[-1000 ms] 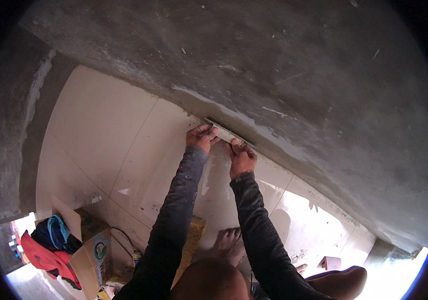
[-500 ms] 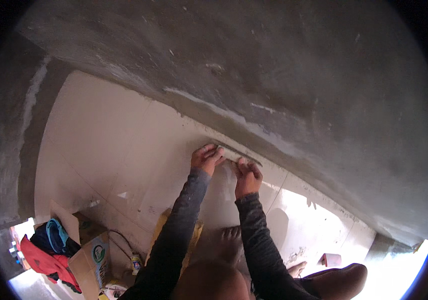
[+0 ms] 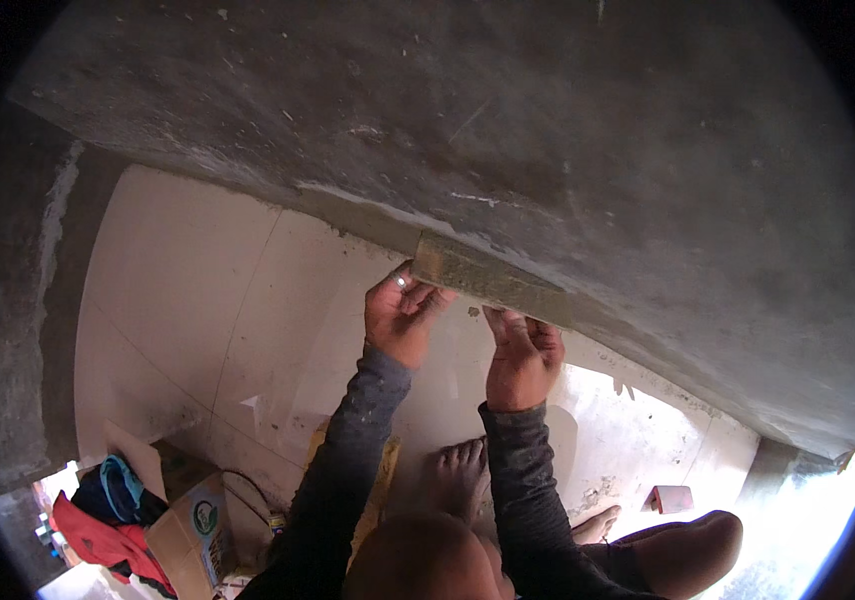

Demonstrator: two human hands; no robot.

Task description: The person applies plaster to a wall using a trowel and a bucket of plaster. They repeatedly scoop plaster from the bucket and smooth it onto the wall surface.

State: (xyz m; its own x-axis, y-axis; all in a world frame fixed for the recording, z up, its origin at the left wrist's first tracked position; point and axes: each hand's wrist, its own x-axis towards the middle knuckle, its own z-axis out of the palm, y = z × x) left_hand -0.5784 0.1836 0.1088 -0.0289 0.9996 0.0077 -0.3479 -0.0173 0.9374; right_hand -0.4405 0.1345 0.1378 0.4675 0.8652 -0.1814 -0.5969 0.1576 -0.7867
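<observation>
In both hands I hold a narrow tile strip [image 3: 493, 280], its rough grey-brown face turned up. My left hand [image 3: 398, 318], with a ring on one finger, grips its left end between thumb and fingers. Toward the other end, my right hand [image 3: 525, 362] pinches the lower edge with bent fingers. The strip lies along the foot of the grey cement wall [image 3: 568, 150], just above the pale tiled floor [image 3: 278, 300]. Whether it touches the wall, I cannot tell.
An open cardboard box [image 3: 183, 540] stands at the lower left, with a red cloth [image 3: 103, 540] and dark clothing [image 3: 113, 490] over it. Bare feet [image 3: 460, 468] are on the floor below my hands. A small red block-like object [image 3: 673, 499] lies at the right.
The tile strip has tipped, so its broad rough face now shows instead of its thin edge. Both hands have come up toward the wall, and my right hand has shifted right.
</observation>
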